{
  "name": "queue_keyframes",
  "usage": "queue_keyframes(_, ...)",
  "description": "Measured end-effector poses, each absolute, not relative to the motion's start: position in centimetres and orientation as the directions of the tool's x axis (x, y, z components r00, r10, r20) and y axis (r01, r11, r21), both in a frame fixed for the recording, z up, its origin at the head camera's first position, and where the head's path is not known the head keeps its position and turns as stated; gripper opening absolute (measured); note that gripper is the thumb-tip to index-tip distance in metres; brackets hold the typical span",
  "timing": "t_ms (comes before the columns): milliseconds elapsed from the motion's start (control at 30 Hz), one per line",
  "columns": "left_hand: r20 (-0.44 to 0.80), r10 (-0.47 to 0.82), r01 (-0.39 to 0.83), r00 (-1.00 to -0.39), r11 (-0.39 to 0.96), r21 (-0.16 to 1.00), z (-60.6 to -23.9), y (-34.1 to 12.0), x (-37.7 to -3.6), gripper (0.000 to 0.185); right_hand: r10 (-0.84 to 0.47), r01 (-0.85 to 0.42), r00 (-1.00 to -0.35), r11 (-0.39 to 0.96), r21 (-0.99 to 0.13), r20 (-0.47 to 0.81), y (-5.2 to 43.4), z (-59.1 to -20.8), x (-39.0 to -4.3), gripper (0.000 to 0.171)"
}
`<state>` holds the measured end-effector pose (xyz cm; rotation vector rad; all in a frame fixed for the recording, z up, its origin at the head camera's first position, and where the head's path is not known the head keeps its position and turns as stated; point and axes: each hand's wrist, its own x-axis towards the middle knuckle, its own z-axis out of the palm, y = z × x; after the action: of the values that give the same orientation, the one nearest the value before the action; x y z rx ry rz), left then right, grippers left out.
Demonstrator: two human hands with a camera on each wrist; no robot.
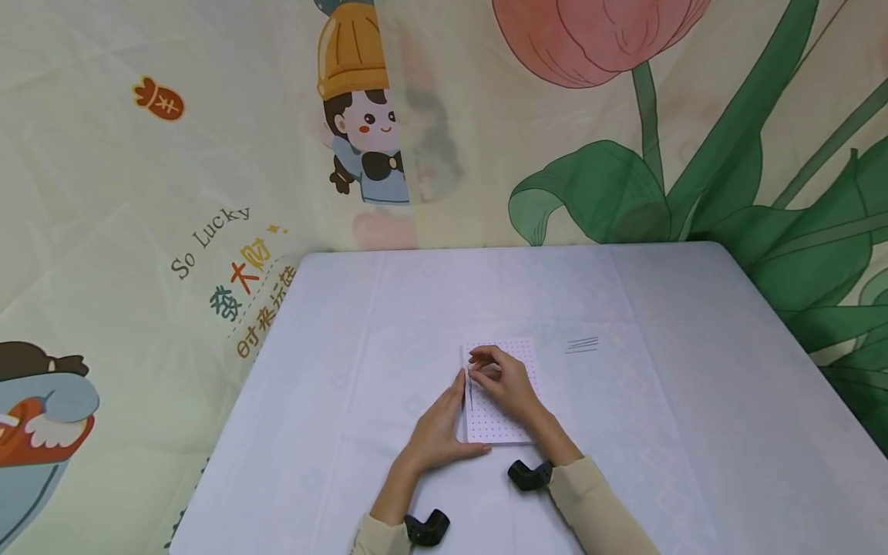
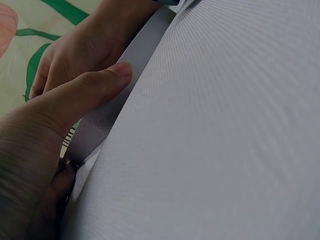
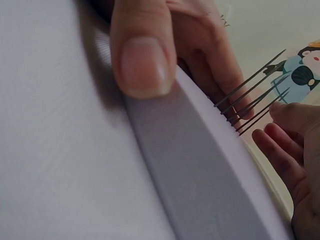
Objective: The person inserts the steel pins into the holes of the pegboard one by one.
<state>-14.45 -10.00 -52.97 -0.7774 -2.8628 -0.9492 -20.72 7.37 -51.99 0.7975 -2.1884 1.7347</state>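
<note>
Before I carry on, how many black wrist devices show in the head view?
2. The left device is by the left sleeve's cuff; the right device is by the right sleeve's cuff. Neither looks hidden.

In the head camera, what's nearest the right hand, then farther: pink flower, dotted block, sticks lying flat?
1. Dotted block: under the right hand.
2. Sticks lying flat: right of the block.
3. Pink flower: up on the backdrop.

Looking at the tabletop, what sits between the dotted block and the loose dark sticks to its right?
Nothing: the head view shows only bare white cloth between the dotted block and the loose dark sticks.
</note>
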Motion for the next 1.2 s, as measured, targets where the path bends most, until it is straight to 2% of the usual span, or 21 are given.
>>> queue_keyframes(100,0.165,0.444,0.453,-0.881,0.692,0.562,-53.0,-10.0,-14.5,0.122,-0.249,-0.533,-0.834,0.128,-0.837,0.493,7.5,-51.4,-20.5,0.033)
queue_keyframes(267,0.153,0.436,0.44,-0.887,0.696,0.567,-53.0,-9.9,-14.5,0.123,-0.182,-0.498,-0.863,0.159,-0.852,0.47,8.7,-49.5,-19.9,0.025)
queue_keyframes(500,0.142,0.427,0.428,-0.893,0.71,0.559,-52.9,-9.7,-14.6,0.125,-0.007,-0.481,-0.872,0.206,-0.852,0.49,13.6,-51.9,-22.2,0.016)
queue_keyframes(633,0.13,0.419,0.414,-0.899,0.715,0.563,-52.9,-9.8,-14.5,0.125,0.057,-0.453,-0.866,0.327,-0.829,0.496,17.2,-52.2,-22.7,0.012)
queue_keyframes(800,0.13,0.42,0.416,-0.898,0.718,0.558,-53.0,-9.8,-14.5,0.125,0.073,-0.415,-0.859,0.481,-0.772,0.507,21.2,-52.6,-23.1,0.012)
queue_keyframes(1000,0.143,0.422,0.426,-0.895,0.719,0.549,-53.3,-9.8,-14.4,0.125,0.056,-0.415,-0.852,0.535,-0.736,0.521,24.3,-53.3,-23.6,0.009)
queue_keyframes(1200,0.149,0.421,0.428,-0.895,0.715,0.553,-53.3,-9.7,-14.4,0.125,0.005,-0.433,-0.852,0.555,-0.71,0.523,25.2,-53.7,-23.9,0.011)
